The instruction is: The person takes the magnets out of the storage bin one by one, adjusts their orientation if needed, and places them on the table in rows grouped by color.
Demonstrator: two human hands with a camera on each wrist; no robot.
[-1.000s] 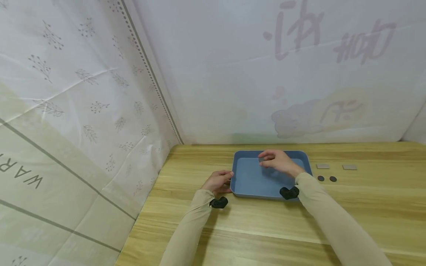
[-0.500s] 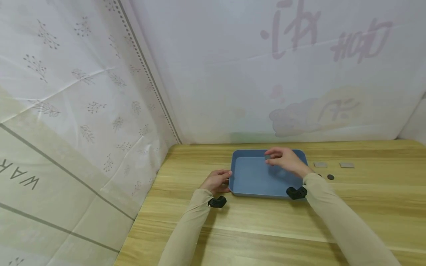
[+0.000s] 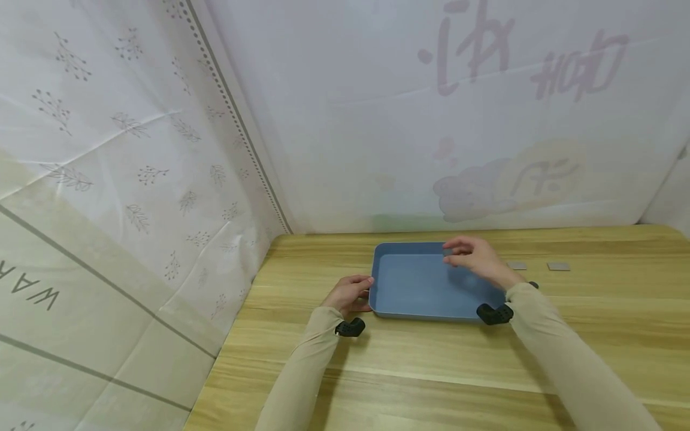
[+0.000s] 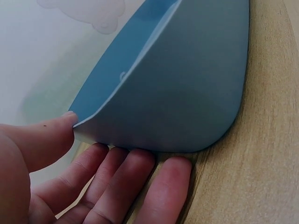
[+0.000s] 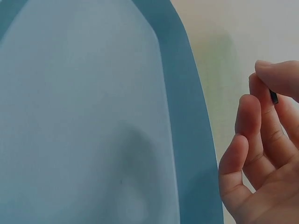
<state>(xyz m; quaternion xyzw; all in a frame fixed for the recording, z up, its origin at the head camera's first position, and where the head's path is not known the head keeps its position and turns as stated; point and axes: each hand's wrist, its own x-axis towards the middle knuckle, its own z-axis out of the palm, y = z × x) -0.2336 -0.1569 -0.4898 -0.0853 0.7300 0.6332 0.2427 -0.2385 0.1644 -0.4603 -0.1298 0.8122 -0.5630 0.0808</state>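
The blue rectangular tray (image 3: 409,287) rests on the wooden table. My left hand (image 3: 347,294) holds its left side; in the left wrist view the thumb touches the rim and the fingertips meet the low outer wall. Above the right part of the tray, my right hand (image 3: 477,258) pinches a small, thin grey piece (image 3: 447,252) between thumb and index finger. From the right wrist view only a dark edge of this piece (image 5: 274,97) shows; the fingers hide the remainder.
Two flat grey rectangular pieces lie right of the tray, the nearer one (image 3: 517,266) and the farther one (image 3: 558,266). A dark disc (image 3: 534,285) peeks out behind my right sleeve. A printed curtain (image 3: 345,149) hangs behind the table.
My right hand has moved rightward over the tray with the small grey piece. Its sleeve now covers one dark disc and part of another. The left hand stays at the tray's side.
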